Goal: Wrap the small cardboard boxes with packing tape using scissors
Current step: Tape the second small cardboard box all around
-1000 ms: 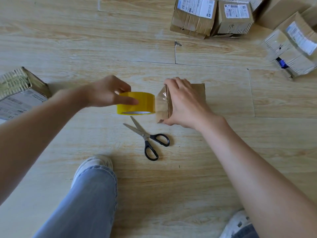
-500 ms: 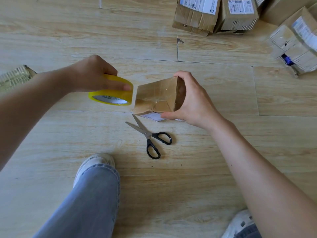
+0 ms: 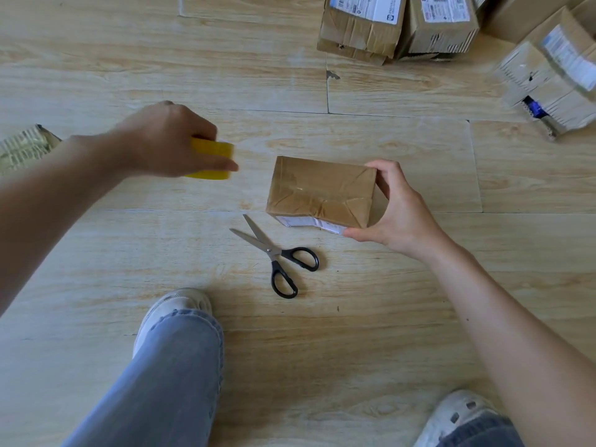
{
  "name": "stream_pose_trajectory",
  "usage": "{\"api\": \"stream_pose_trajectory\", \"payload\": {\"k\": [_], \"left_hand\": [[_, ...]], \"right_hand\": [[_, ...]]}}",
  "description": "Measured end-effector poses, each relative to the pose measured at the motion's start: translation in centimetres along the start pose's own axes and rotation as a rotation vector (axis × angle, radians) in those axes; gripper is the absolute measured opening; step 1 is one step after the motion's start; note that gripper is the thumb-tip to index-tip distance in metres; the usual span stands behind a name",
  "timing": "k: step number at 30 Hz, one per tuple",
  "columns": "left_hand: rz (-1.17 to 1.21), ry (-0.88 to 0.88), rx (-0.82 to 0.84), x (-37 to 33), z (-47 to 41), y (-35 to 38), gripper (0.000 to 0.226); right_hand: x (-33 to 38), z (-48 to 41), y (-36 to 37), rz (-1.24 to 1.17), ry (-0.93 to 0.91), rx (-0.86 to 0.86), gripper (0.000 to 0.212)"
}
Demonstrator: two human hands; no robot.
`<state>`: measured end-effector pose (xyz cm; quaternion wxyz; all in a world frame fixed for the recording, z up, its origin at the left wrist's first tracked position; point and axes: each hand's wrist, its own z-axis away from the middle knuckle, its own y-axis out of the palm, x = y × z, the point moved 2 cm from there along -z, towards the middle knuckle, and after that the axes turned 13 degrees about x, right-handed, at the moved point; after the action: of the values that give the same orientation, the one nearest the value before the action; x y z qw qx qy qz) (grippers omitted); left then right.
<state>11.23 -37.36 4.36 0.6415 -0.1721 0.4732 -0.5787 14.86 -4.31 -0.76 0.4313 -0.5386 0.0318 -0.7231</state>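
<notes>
The left hand (image 3: 167, 140) grips the round yellow tape roll (image 3: 211, 156) and has pulled it away from the small brown cardboard box (image 3: 319, 191). The right hand (image 3: 400, 208) holds the box's end, which now has its taped side up. The black-handled metal scissors (image 3: 277, 253) lie just below it, probably needed next.

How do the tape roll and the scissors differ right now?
The tape roll is yellow; the scissors have black handles and metal blades. The left hand grips the tape roll; the scissors lie untouched on the floor, blades slightly apart. Neither touches the box that the right hand holds.
</notes>
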Motion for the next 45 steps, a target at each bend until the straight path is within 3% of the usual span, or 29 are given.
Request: {"api": "stream_pose_trajectory", "payload": {"k": [15, 32, 45], "left_hand": [[0.256, -0.112, 0.114, 2.0, -1.2, 1.8, 0.045], [0.29, -0.123, 0.117, 3.5, -2.3, 3.9, 0.049], [0.226, -0.163, 0.092, 4.0, -3.9, 6.0, 0.038]], "right_hand": [[-3.2, -0.8, 1.2, 0.007, 0.032, 0.047, 0.103], [-3.2, -1.0, 1.3, -0.006, 0.062, 0.069, 0.104], [-3.4, -1.1, 1.4, -0.035, 0.059, 0.083, 0.106]]}}
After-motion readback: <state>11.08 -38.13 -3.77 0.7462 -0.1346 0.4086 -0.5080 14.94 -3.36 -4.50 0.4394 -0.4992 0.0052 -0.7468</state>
